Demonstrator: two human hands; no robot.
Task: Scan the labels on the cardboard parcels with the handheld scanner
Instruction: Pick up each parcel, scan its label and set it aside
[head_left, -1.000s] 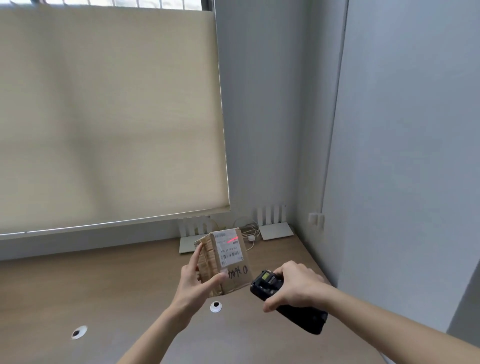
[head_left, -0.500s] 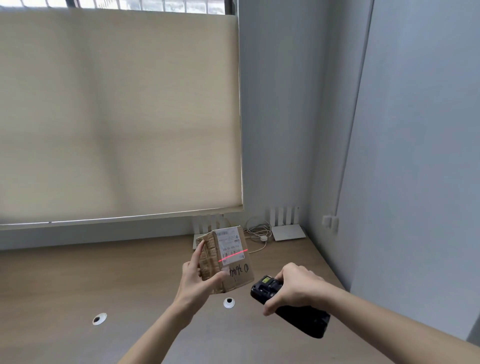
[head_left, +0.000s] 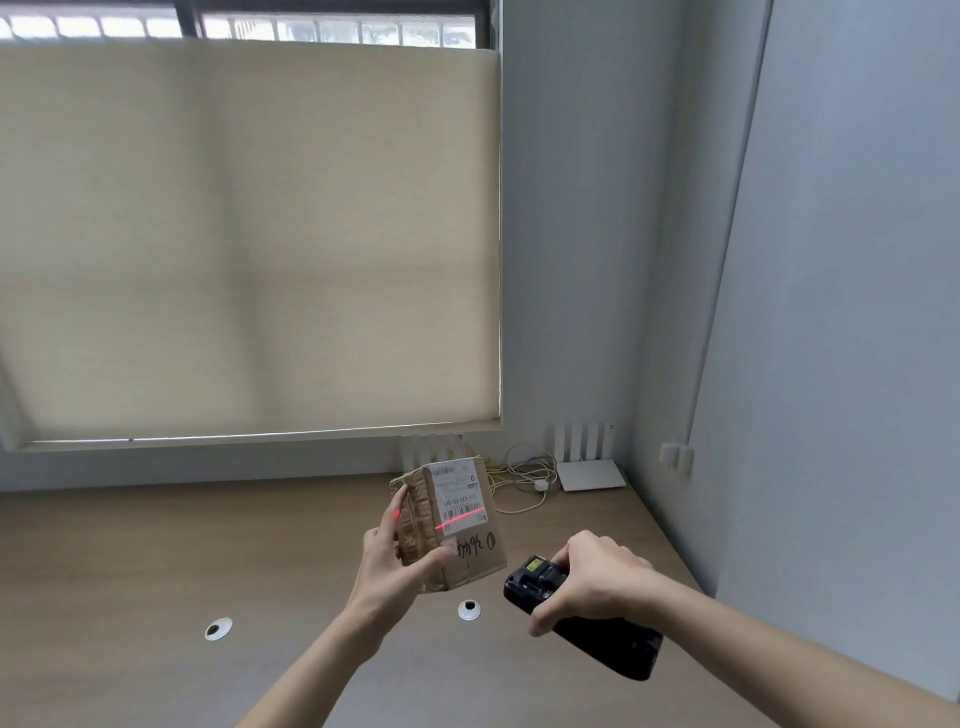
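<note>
Parcel (head_left: 451, 525) held upright above the desk (head_left: 156, 545), centre of view, label (head_left: 460, 496) facing the camera. Left hand (head_left: 397, 564) grips it from the left, thumb across the lower front. Right hand (head_left: 597, 582) sits right of and nearer than the parcel, wrapped round the scanner (head_left: 576, 613), whose head points toward the label. 2 grommets (head_left: 218, 629) in the desk below the hands. Router (head_left: 589, 470) and cables (head_left: 524, 480) at the back right corner, behind the parcel. Blind (head_left: 249, 234) hangs behind the desk, left.

Parcel label (head_left: 460, 493) print too blurred; perhaps a handwritten circled "0" below.
</note>
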